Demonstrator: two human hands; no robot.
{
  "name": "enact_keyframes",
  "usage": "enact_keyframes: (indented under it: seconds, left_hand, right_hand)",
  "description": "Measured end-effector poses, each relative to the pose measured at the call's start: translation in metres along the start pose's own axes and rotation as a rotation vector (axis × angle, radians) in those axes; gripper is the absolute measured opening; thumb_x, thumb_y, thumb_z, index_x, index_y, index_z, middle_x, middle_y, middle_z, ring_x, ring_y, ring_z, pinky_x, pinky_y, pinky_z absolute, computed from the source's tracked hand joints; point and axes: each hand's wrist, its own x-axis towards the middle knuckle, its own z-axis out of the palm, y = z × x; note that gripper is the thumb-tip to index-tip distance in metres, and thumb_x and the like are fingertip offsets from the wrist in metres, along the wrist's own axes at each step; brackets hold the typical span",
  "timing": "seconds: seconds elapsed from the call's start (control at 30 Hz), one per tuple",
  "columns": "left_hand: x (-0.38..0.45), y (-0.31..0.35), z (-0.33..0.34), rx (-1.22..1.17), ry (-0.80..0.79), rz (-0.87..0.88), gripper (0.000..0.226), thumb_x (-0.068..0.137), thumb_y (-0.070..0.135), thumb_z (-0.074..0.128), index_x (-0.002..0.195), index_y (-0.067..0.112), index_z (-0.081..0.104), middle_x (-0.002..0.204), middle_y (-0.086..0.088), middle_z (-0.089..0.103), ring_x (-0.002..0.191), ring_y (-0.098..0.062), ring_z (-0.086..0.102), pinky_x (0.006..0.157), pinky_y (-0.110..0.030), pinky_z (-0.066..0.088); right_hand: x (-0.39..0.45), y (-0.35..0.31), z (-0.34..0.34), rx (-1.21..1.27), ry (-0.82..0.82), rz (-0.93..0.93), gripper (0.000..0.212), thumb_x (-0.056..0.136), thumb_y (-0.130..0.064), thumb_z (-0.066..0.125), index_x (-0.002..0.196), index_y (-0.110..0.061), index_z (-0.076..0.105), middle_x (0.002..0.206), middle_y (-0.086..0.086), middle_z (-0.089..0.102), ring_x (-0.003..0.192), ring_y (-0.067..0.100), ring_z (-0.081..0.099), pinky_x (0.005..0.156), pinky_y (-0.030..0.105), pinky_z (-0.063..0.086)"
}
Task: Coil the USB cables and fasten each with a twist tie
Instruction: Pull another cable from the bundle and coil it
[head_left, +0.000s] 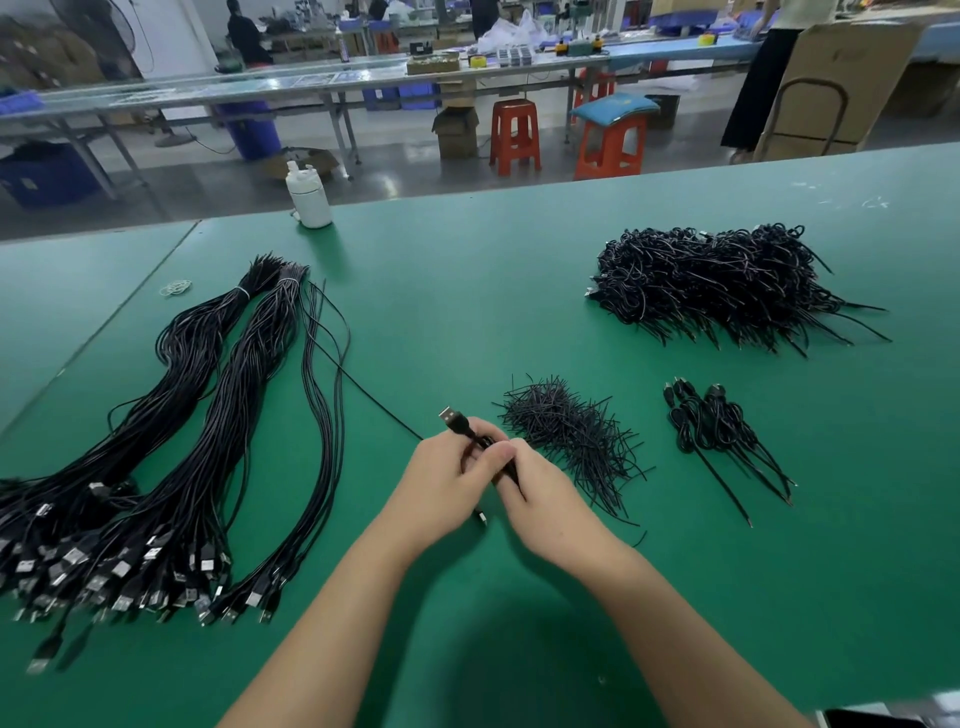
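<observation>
Toward the table's (467, 291) left edge we note uncoiled cable bundles (171, 441), plenty left. Near the front-edge middle, left hand (447, 483) and right hand (540, 493) grip one USB cable (460, 423), mid-coil. Twist ties (566, 431) beside; three tied coils (711, 421), finished pile (717, 280) toward the right.

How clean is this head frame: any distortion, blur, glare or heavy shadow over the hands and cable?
Head view: wide-angle bowing curves the green table edge; both hands, left hand and right hand, and the USB cable are sharp; soft shadow beneath the forearms; mild floor glare; bundled cables blur towards the left edge.
</observation>
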Motion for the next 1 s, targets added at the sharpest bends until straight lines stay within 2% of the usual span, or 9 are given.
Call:
enact_keyframes:
  seconds: [0.1,0.23,0.33,0.4,0.57,0.67,0.87,0.93,1.0]
  left_hand:
    - [-0.001,-0.001,-0.001,-0.060,0.029,-0.023,0.022,0.099,0.041,0.048,0.089,0.038,0.068,0.065,0.017,0.061,0.058,-0.003,0.052,0.055,-0.014,0.037]
    - [0.000,0.001,-0.002,-0.119,0.084,-0.104,0.025,0.100,0.030,0.053,0.091,0.027,0.076,0.060,0.019,0.062,0.048,-0.001,0.047,0.048,-0.014,0.031]
    - [0.000,0.003,-0.003,-0.161,0.054,-0.105,0.021,0.100,0.028,0.055,0.095,0.027,0.076,0.084,0.010,0.074,0.072,-0.006,0.064,0.066,-0.023,0.048]
    - [-0.001,0.002,-0.005,-0.175,0.035,-0.107,0.019,0.100,0.026,0.055,0.099,0.030,0.074,0.092,0.010,0.075,0.086,-0.005,0.067,0.080,-0.023,0.050]
    - [-0.002,0.003,0.000,-0.132,-0.020,-0.025,0.020,0.097,0.028,0.057,0.101,0.040,0.071,0.093,0.027,0.071,0.093,0.009,0.063,0.085,-0.013,0.046]
    - [-0.003,0.006,0.003,-0.078,-0.029,0.036,0.019,0.092,0.034,0.056,0.100,0.050,0.061,0.096,0.030,0.067,0.091,0.008,0.062,0.080,-0.007,0.043]
    - [-0.002,0.001,0.005,0.022,-0.019,0.053,0.009,0.084,0.048,0.060,0.090,0.042,0.065,0.071,0.012,0.066,0.062,-0.002,0.054,0.060,-0.013,0.041]
    - [-0.002,0.000,0.002,0.072,-0.010,0.062,0.012,0.088,0.045,0.059,0.084,0.038,0.067,0.066,0.015,0.063,0.061,0.001,0.054,0.059,-0.012,0.039]
    - [0.000,-0.001,0.000,0.081,0.006,0.017,0.017,0.093,0.039,0.059,0.079,0.039,0.067,0.066,0.015,0.065,0.064,0.001,0.057,0.059,-0.011,0.039]
  right_hand:
    - [0.001,0.000,0.001,-0.063,0.047,-0.001,0.023,0.102,-0.017,0.041,0.122,-0.011,0.050,0.115,0.009,0.059,0.106,0.030,0.058,0.090,0.042,0.046]
    - [0.001,0.000,0.002,-0.113,0.057,-0.019,0.025,0.103,-0.026,0.042,0.124,-0.014,0.048,0.116,0.007,0.058,0.104,0.028,0.059,0.088,0.044,0.047]
    - [0.002,0.002,0.001,-0.006,0.008,0.011,0.022,0.099,-0.031,0.047,0.119,-0.022,0.049,0.114,-0.001,0.060,0.104,0.019,0.058,0.089,0.039,0.047]
    - [0.004,0.003,0.000,0.118,-0.050,0.069,0.019,0.097,-0.030,0.050,0.115,-0.029,0.049,0.108,-0.006,0.062,0.101,0.014,0.058,0.089,0.036,0.046]
    - [0.013,0.008,-0.001,0.035,-0.026,0.131,0.024,0.088,-0.034,0.062,0.110,-0.030,0.053,0.097,-0.008,0.064,0.091,0.013,0.060,0.078,0.031,0.048]
    - [0.016,0.009,0.001,-0.172,0.071,0.141,0.034,0.085,-0.036,0.064,0.115,-0.021,0.060,0.102,-0.001,0.068,0.096,0.020,0.062,0.079,0.032,0.049]
    - [0.017,0.011,0.006,-0.267,0.072,0.100,0.023,0.085,-0.019,0.056,0.106,-0.018,0.065,0.098,0.006,0.070,0.095,0.029,0.063,0.076,0.034,0.049]
    - [0.017,0.012,0.007,-0.281,0.052,0.051,0.021,0.090,-0.025,0.054,0.106,-0.016,0.065,0.099,0.006,0.068,0.095,0.029,0.063,0.078,0.036,0.050]
    - [0.014,0.010,0.007,-0.237,0.023,0.005,0.028,0.095,-0.034,0.051,0.116,-0.020,0.063,0.102,0.007,0.068,0.096,0.029,0.064,0.080,0.039,0.051]
